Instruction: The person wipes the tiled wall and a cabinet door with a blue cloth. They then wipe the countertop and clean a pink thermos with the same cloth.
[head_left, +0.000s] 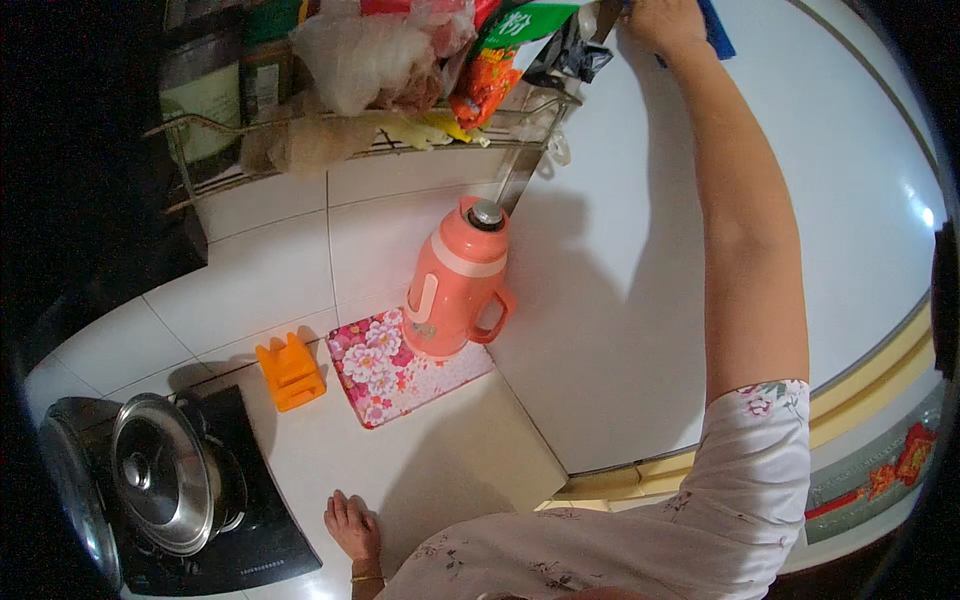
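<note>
My right hand (667, 26) is raised at the top of the view, pressed close to a blue cloth-like item (716, 30) against the white wall panel (600, 322); its fingers are partly cut off by the frame, so the grip is unclear. Low in the view, my left hand (352, 525) rests palm down on the pale countertop (442, 442), holding nothing. Between the hands stands a pink thermos flask (457, 277) with a silver stopper, upright on a floral board (375, 367) by the wall.
A metal pot with a lid (161, 472) sits on the black glass stove (262, 525) at lower left. An orange plastic holder (291, 373) stands beside the board. Above hangs a wire rack (450, 146) carrying plastic bags, a green and orange packet (502, 67) and jars.
</note>
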